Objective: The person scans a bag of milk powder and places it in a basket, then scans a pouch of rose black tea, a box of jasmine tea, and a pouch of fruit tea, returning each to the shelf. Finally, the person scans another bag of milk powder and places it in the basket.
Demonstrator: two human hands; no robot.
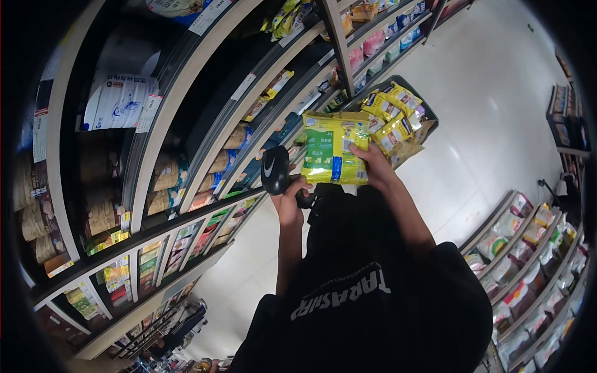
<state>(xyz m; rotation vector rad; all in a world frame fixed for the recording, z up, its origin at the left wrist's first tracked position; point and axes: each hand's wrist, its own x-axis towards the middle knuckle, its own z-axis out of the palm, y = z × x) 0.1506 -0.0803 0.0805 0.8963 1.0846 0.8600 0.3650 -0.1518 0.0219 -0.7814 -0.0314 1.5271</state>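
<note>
My left hand is wrapped round a black handheld scanner with a rounded head and a pale curved mark. Just right of it, my right hand grips a yellow and green packet by its right edge, thumb on the printed face. The packet's back, with small print and a barcode, is turned up toward me. Its lower left corner comes close to my left fingers. Beyond the packet, a dark bin holds several similar yellow packets, partly hidden behind the held one.
Long shelves with price tags and packaged goods run along my left side. A white carton sits on one of them. At the lower right is a tiered rack of bagged goods. Pale tiled floor lies between.
</note>
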